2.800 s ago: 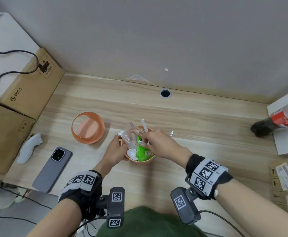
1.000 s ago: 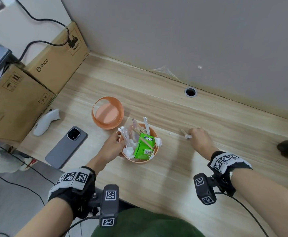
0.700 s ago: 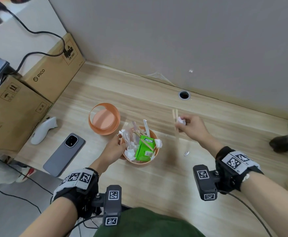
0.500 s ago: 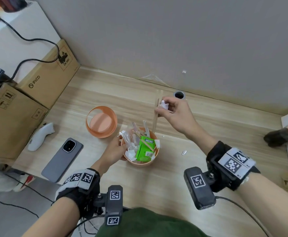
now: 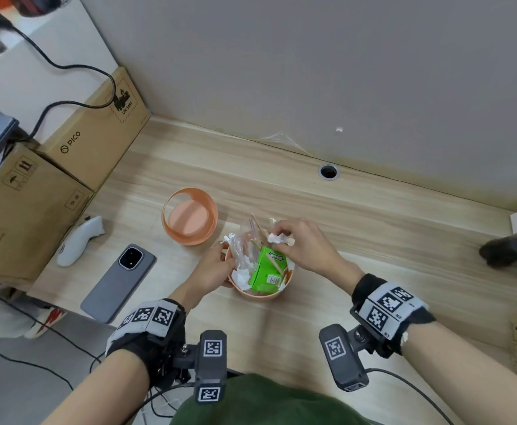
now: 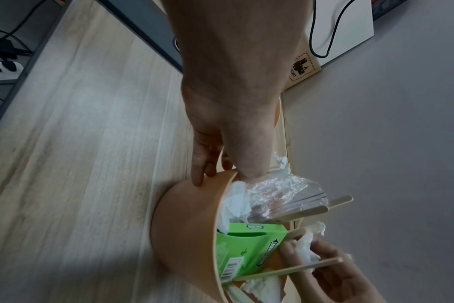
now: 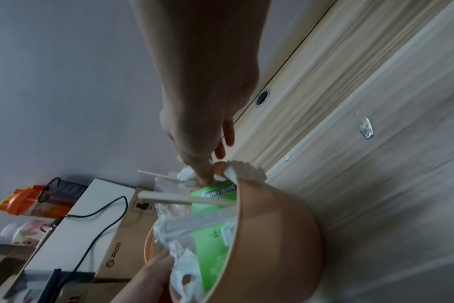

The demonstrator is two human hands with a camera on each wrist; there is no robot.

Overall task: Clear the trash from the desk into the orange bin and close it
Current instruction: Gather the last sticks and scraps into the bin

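Observation:
The orange bin (image 5: 260, 294) stands open on the desk, stuffed with a green gum box (image 5: 266, 271), clear plastic wrap, tissues and wooden sticks. My left hand (image 5: 223, 259) grips its left rim, thumb inside and fingers outside (image 6: 200, 174). My right hand (image 5: 281, 240) hovers over the bin's far rim and pinches a crumpled white tissue (image 5: 277, 238). A thin wooden stick (image 6: 298, 268) slants into the bin beside those fingers. The orange lid (image 5: 189, 216) lies upturned on the desk to the bin's far left. A small foil scrap (image 7: 365, 129) lies on the desk right of the bin.
A grey phone (image 5: 117, 283) and a white controller (image 5: 79, 240) lie at the desk's left edge. Cardboard boxes (image 5: 94, 139) stand beyond them. At the right edge lies a cola bottle (image 5: 511, 246). A cable hole (image 5: 328, 172) sits near the wall.
My right hand picked up the stick and tissue from the desk right of the bin, lifted them and brought them over the bin. My left hand stayed on the rim.

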